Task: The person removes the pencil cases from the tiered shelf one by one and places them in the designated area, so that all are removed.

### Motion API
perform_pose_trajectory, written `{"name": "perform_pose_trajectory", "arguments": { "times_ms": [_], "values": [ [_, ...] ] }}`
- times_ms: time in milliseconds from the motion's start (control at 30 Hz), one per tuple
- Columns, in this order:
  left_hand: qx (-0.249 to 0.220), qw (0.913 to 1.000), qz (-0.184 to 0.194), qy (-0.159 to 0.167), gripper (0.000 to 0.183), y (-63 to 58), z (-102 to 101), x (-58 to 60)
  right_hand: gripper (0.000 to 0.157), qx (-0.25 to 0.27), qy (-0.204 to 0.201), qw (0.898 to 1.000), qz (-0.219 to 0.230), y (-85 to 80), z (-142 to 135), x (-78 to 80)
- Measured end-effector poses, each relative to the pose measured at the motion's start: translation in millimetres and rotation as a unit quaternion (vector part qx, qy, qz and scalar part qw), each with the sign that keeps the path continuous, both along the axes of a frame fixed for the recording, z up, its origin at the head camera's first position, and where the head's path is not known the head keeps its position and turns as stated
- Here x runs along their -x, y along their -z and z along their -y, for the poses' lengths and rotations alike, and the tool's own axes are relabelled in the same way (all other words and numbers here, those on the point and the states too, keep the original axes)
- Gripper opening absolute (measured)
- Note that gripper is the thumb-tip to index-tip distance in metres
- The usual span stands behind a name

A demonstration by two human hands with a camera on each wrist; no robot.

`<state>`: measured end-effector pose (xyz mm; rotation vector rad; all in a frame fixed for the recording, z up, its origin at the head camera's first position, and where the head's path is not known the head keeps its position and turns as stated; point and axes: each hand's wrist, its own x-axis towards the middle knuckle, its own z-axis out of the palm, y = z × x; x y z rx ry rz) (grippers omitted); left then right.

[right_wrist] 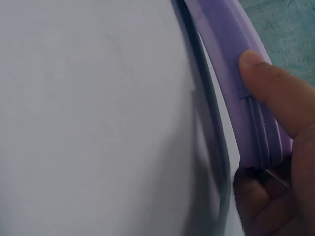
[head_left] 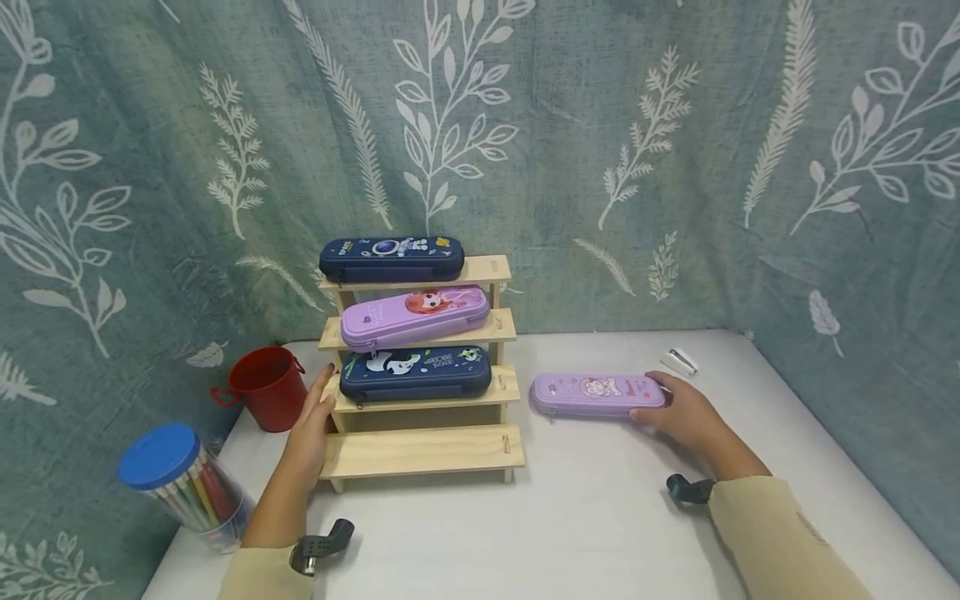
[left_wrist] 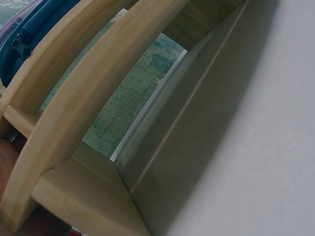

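My right hand [head_left: 686, 417] grips the right end of a lilac pencil case [head_left: 596, 394] with a cartoon print, to the right of a wooden tiered rack [head_left: 423, 450]. In the right wrist view, the thumb [right_wrist: 275, 88] presses on the case's zipped side, with fingers curled at its end. Whether the case touches the table cannot be told. Against the rack's left side lies my left hand [head_left: 309, 433], its fingers extended upward. On the rack sit a navy astronaut case [head_left: 393, 260] on top, a purple girl-print case [head_left: 416, 317] below, then a navy panda case [head_left: 416, 372]. The lowest tier is bare.
A red mug [head_left: 270, 392] stands left of the rack, behind a clear tub of pencils with a blue lid [head_left: 160, 457]. A small white stapler [head_left: 679, 362] lies beyond my right hand. Leaf-patterned green cloth [head_left: 555, 167] hangs behind the white table [head_left: 585, 517].
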<state>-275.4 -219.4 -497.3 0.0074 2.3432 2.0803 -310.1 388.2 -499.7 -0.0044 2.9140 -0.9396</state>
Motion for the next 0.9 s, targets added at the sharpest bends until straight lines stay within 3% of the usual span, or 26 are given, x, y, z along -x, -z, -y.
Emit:
{"name": "perform_pose_trajectory", "arguments": {
  "times_ms": [400,900],
  "values": [
    [-0.007,0.9999,0.015,-0.005,0.057,-0.1,1,-0.2,0.107,-0.015,-0.007,1.000,0.020,-4.4,-15,14.3],
    [-0.007,1.0000,-0.001,-0.001,0.057,0.6,0,1.1,0.109,-0.022,0.005,0.999,0.025,6.3,-14,10.8]
  ]
}}
